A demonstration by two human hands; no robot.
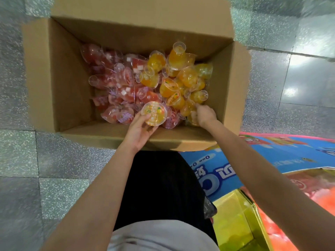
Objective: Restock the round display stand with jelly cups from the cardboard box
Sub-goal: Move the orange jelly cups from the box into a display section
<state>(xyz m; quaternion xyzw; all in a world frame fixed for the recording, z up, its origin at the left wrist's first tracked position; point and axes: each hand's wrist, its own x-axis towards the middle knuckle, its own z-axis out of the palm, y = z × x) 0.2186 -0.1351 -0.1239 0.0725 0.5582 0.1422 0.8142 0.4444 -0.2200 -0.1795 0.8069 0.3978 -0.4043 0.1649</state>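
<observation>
An open cardboard box (59, 84) stands on the floor in front of me. Inside lie several red jelly cups (108, 77) on the left and several orange jelly cups (188, 77) on the right. My left hand (139, 131) holds one orange jelly cup (154, 114) by its lid end, just above the box's near wall. My right hand (205, 115) reaches down into the near right corner of the box, fingers closed among the orange cups; what it grips is partly hidden. The round display stand (272, 160) shows at the lower right, with a blue printed rim.
Speckled grey floor tiles (36, 178) surround the box. The box flaps stand open at the back and right. A yellow divider (233, 220) and red jelly cups (275, 229) sit inside the stand at lower right. My dark trousers (163, 187) fill the lower middle.
</observation>
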